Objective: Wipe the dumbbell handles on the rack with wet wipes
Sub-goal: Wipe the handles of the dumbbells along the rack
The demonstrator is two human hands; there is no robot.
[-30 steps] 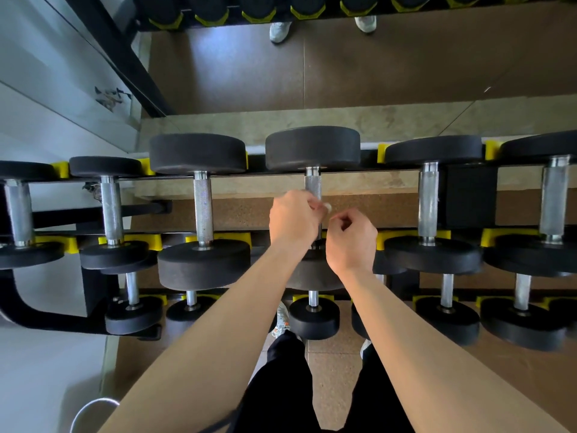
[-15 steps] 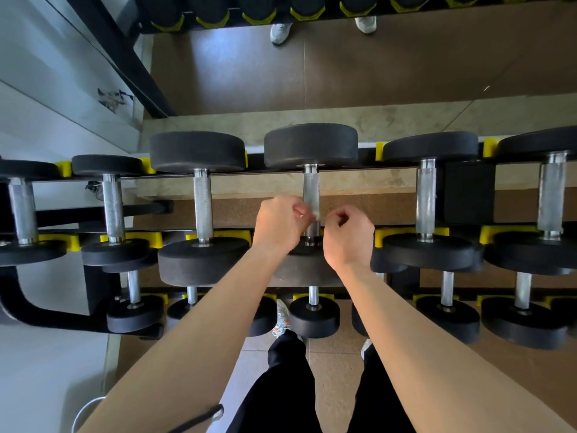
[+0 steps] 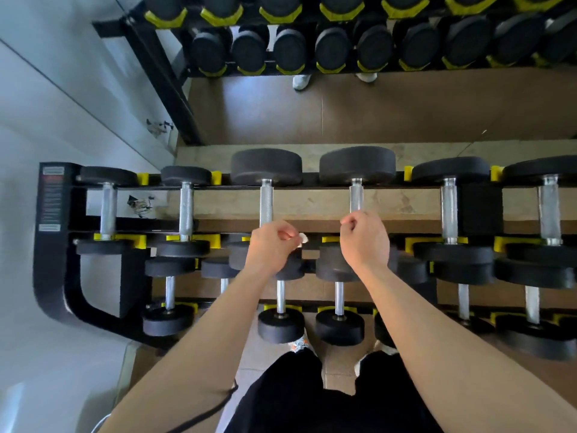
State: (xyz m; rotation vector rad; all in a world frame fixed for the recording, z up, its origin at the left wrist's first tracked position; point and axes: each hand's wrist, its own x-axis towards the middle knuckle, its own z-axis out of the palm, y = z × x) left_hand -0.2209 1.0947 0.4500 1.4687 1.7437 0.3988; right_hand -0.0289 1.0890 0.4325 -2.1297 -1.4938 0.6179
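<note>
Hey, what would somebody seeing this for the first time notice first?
Two bare arms reach up from the bottom to mid-frame: the left grip pinches a small white wipe, the right grip is curled at the near end of a steel handle. Behind them a black rack with yellow cradles spans the picture, loaded with dumbbells.

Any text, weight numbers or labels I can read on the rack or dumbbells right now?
Sticker on the rack left end plate: lines of print, too blurred to read.
Dumbbell heads: no numbers or brand visible.
Nothing else legible.
</note>
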